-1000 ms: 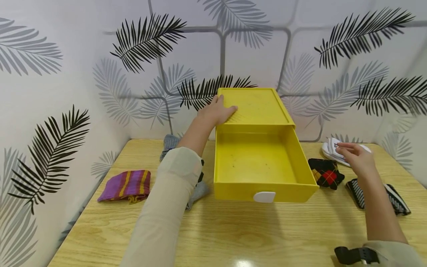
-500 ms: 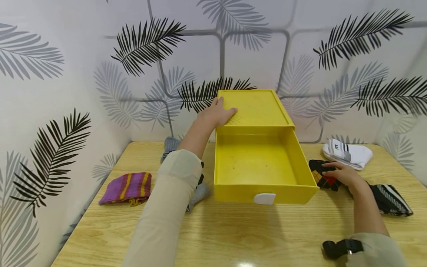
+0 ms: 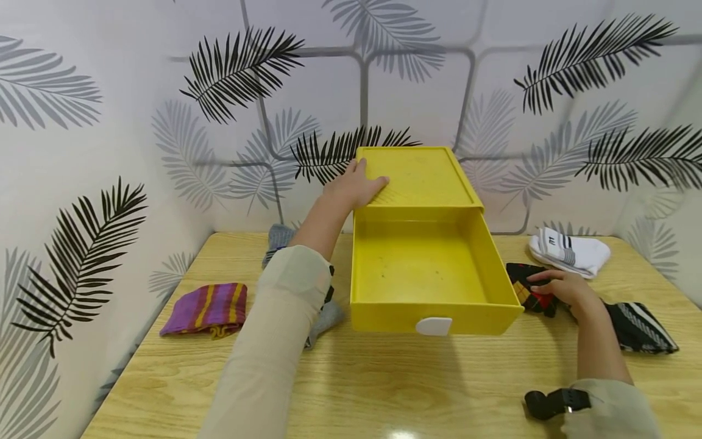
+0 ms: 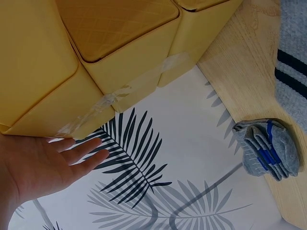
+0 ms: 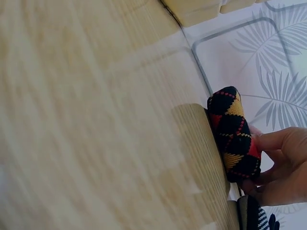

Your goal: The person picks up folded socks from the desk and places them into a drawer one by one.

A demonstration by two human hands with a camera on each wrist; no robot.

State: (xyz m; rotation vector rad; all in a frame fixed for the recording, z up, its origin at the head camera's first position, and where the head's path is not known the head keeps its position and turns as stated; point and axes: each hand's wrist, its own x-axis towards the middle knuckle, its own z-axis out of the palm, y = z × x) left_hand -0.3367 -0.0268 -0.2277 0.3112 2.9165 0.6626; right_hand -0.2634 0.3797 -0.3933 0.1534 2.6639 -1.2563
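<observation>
A yellow drawer unit (image 3: 417, 177) stands mid-table in the head view, its drawer (image 3: 433, 318) with a white handle pulled out and bare inside. My left hand (image 3: 351, 186) rests with extended fingers on the unit's top left edge; the left wrist view has this hand (image 4: 38, 165) against the yellow side. To the right of the drawer lies a folded argyle sock (image 3: 522, 291) in black, red and yellow. My right hand (image 3: 567, 288) pinches it at its right end. From the right wrist, thumb and fingers grip the rolled sock (image 5: 235, 136), whose underside meets the wooden table.
White folded socks (image 3: 573, 253) lie behind my right hand, and black-and-white socks (image 3: 641, 328) to its right. On the left are a purple-and-yellow striped sock (image 3: 207, 308), grey-blue socks (image 4: 268, 148) and a grey sock (image 3: 326, 320). A patterned wall (image 3: 307, 91) closes the back.
My right hand has come down and left from over the white socks to the argyle sock, where it has taken hold. My left hand has stayed on the yellow unit.
</observation>
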